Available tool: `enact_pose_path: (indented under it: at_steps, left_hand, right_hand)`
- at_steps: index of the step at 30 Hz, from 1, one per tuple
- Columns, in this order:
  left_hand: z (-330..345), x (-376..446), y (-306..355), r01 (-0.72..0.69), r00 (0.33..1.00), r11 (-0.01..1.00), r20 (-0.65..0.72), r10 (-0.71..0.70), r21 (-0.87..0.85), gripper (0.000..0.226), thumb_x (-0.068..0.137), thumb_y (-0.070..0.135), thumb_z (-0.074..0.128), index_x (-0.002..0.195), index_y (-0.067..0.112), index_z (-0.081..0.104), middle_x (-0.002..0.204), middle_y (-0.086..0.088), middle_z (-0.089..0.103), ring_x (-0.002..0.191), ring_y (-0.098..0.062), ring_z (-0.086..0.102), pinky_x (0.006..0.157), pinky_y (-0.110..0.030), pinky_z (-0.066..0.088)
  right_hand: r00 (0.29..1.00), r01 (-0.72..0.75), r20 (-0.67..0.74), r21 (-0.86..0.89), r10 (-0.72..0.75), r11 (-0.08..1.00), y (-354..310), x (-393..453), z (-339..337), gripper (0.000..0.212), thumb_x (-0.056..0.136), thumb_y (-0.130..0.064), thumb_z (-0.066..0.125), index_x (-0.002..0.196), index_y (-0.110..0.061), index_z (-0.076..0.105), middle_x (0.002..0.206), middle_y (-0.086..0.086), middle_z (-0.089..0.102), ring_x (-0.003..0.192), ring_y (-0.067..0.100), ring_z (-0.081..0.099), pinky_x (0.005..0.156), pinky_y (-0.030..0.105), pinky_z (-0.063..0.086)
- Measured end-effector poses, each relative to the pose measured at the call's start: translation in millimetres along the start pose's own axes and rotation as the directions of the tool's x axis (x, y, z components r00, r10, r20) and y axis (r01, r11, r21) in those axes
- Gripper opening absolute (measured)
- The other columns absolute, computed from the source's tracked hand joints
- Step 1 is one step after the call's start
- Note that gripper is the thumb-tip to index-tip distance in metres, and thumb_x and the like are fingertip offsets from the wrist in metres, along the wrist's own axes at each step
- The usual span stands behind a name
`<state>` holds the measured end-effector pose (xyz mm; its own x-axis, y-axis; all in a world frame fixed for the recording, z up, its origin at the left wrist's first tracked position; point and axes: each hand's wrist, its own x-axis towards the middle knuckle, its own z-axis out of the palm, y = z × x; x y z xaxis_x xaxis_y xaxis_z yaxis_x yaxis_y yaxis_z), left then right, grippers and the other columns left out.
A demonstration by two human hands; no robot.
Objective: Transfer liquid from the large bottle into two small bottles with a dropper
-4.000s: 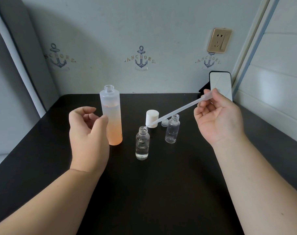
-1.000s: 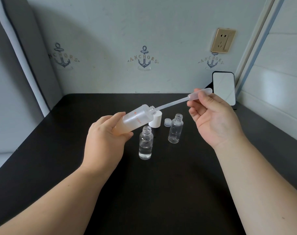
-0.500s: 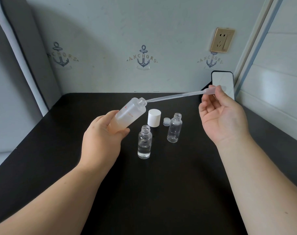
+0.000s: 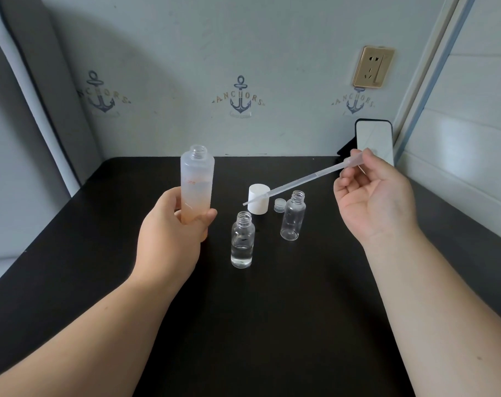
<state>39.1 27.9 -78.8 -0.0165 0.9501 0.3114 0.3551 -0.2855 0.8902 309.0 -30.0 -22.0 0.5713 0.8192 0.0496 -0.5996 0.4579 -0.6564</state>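
Note:
My left hand (image 4: 172,242) grips the lower part of the large frosted bottle (image 4: 196,181), which stands nearly upright, uncapped, with peach liquid in its lower half. My right hand (image 4: 372,202) pinches the bulb end of a clear plastic dropper (image 4: 298,184); its tip points down-left, hanging over the white cap, apart from every bottle. A small clear bottle (image 4: 242,244) with some clear liquid stands open on the black table (image 4: 257,325). A second small bottle (image 4: 293,216), looking empty, stands open to its right.
A white cap (image 4: 258,199) and a small clear cap (image 4: 279,204) sit behind the small bottles. A phone (image 4: 374,141) leans upright at the back right corner. Walls close the table at the back and right; a socket (image 4: 372,67) is on the wall.
The large bottle went from tilted toward the dropper to nearly upright. The dropper came out of its mouth and its tip swung down toward the small bottles.

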Motion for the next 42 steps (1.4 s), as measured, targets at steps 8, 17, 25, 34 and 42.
enact_pose_path:
  at_steps: [8, 17, 25, 34, 42]
  left_hand:
    - [1.6, -2.0, 4.1, -0.003, 0.997, 0.998, 0.079, -0.001, 0.056, 0.039, 0.088, 0.049, 0.071, 0.115, 0.047, 0.042, 0.092, 0.036, 0.051, 0.079, 0.017, 0.052, 0.064, -0.011, 0.035]
    - [-12.9, -12.7, 14.8, -0.182, 0.969, 0.979, -0.189, 0.162, -0.094, 0.044, 0.076, 0.021, 0.061, 0.116, 0.038, 0.053, 0.106, 0.018, 0.058, 0.095, -0.003, 0.058, 0.075, -0.022, 0.045]
    - [-7.5, -22.5, 18.3, -0.277, 0.958, 0.960, 0.091, 0.273, 0.030, 0.012, 0.090, 0.035, 0.060, 0.089, 0.035, 0.072, 0.075, 0.014, 0.068, 0.070, -0.010, 0.063, 0.062, -0.024, 0.050]
    - [0.5, -22.0, 14.7, -0.332, 0.866, 0.939, 0.425, 0.266, 0.089, 0.032, 0.076, 0.066, 0.070, 0.099, 0.044, 0.064, 0.078, 0.033, 0.062, 0.066, 0.000, 0.055, 0.059, -0.010, 0.040]
    - [2.8, -21.3, 10.5, -0.394, 0.842, 0.915, 0.436, 0.319, 0.090, 0.027, 0.081, 0.037, 0.079, 0.097, 0.049, 0.061, 0.073, 0.036, 0.059, 0.064, 0.003, 0.057, 0.056, -0.005, 0.039]
  right_hand:
    - [1.000, 0.011, 0.007, -0.007, -0.011, 1.000, 0.1, 2.3, -0.2, 0.015, 0.094, -0.012, 0.065, 0.089, -0.002, 0.076, 0.073, 0.004, 0.065, 0.058, 0.013, 0.055, 0.056, 0.022, 0.046]
    - [0.999, 0.017, 0.037, -0.041, -0.016, 0.999, -0.5, 2.7, 0.5, 0.023, 0.092, -0.014, 0.067, 0.074, -0.008, 0.081, 0.074, 0.003, 0.065, 0.059, 0.013, 0.055, 0.057, 0.023, 0.047]
    - [0.999, 0.016, 0.051, -0.038, -0.014, 0.999, 0.1, 1.3, 0.8, 0.018, 0.090, -0.014, 0.067, 0.079, -0.007, 0.080, 0.075, 0.005, 0.066, 0.060, 0.014, 0.055, 0.057, 0.023, 0.047]
    - [0.998, 0.018, 0.060, -0.052, -0.015, 0.999, 0.2, 0.9, 2.1, 0.022, 0.091, -0.013, 0.067, 0.075, -0.010, 0.081, 0.073, 0.003, 0.065, 0.059, 0.013, 0.055, 0.057, 0.022, 0.046]
    - [0.995, 0.064, 0.075, -0.081, -0.057, 0.995, 0.7, 1.7, 1.9, 0.015, 0.093, -0.013, 0.067, 0.080, -0.009, 0.073, 0.072, 0.000, 0.065, 0.056, 0.011, 0.052, 0.055, 0.021, 0.044]
